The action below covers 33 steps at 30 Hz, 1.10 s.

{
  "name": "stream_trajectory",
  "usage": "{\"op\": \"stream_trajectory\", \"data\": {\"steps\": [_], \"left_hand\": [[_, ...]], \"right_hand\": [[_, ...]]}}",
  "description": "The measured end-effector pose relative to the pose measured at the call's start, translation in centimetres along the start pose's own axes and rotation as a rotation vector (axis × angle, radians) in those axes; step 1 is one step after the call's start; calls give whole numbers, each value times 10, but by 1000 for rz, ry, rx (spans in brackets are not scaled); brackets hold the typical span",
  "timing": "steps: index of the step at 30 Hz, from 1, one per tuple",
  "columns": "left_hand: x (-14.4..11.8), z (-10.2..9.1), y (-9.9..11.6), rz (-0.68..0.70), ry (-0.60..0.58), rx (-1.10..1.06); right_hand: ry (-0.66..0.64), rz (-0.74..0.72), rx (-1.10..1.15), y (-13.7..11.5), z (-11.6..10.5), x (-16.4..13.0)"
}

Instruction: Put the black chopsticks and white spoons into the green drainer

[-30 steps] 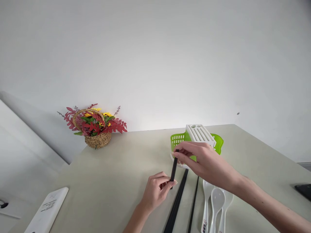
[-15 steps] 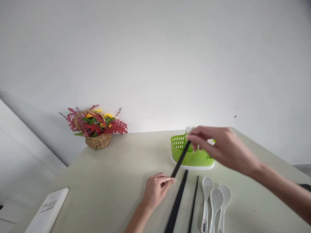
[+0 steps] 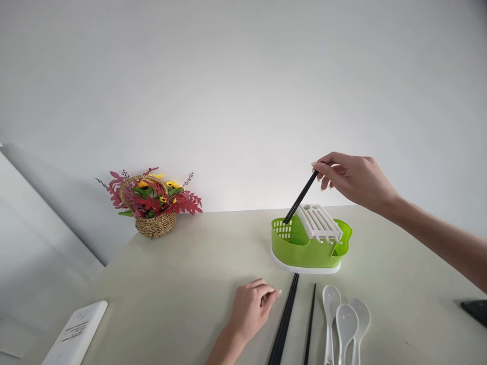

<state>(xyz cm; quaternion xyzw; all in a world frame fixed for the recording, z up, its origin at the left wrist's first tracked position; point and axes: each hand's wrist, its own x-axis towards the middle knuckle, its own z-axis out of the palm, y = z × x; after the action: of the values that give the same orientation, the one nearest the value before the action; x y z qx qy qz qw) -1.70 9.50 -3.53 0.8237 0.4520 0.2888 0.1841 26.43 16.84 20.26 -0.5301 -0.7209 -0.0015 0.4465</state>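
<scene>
Right hand [image 3: 355, 178] pinches one chopstick [image 3: 300, 197] above the green holder [image 3: 304, 248]; left hand [image 3: 251, 309], loosely curled, rests by remaining chopsticks [image 3: 283, 327].

The black chopsticks [image 3: 283, 324], white spoons [image 3: 344, 327] and white card [image 3: 76, 334] run off the bottom edge; a dark object [image 3: 475, 310], perhaps a phone, is cut off at the right.

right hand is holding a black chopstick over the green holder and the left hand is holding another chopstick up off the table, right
Not quite. The head view shows the right hand holding a black chopstick over the green holder, but the left hand holds nothing: it rests on the table, fingertips beside the black chopsticks lying there.
</scene>
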Motion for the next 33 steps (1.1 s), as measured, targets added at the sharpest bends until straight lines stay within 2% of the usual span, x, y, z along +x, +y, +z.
{"op": "stream_trajectory", "data": {"steps": [7, 10, 13, 16, 21, 23, 25, 29, 31, 33], "left_hand": [[1, 2, 2, 5, -14, 19], [1, 2, 3, 3, -16, 25], [2, 2, 3, 5, -21, 28], [2, 1, 4, 6, -21, 33], [3, -1, 5, -2, -33, 44], [3, -2, 6, -5, -42, 49], [2, -2, 7, 0, -52, 55], [1, -3, 12, 20, -87, 66], [1, -3, 15, 22, -95, 77], [1, -4, 16, 17, -99, 88]], "right_hand": [[-319, 41, -101, 32, 45, 11], [-393, 58, -127, 47, 66, 11], [-397, 68, -128, 58, 80, 12], [-360, 90, -156, 63, 84, 14], [-230, 107, -234, 53, 79, 6], [-161, 38, -275, 41, 72, -7], [-125, -96, -285, 24, 63, -24], [-197, -384, -202, -3, 45, -68], [-231, -526, -164, -6, 38, -93], [-236, -604, -137, -3, 34, -119]]}}
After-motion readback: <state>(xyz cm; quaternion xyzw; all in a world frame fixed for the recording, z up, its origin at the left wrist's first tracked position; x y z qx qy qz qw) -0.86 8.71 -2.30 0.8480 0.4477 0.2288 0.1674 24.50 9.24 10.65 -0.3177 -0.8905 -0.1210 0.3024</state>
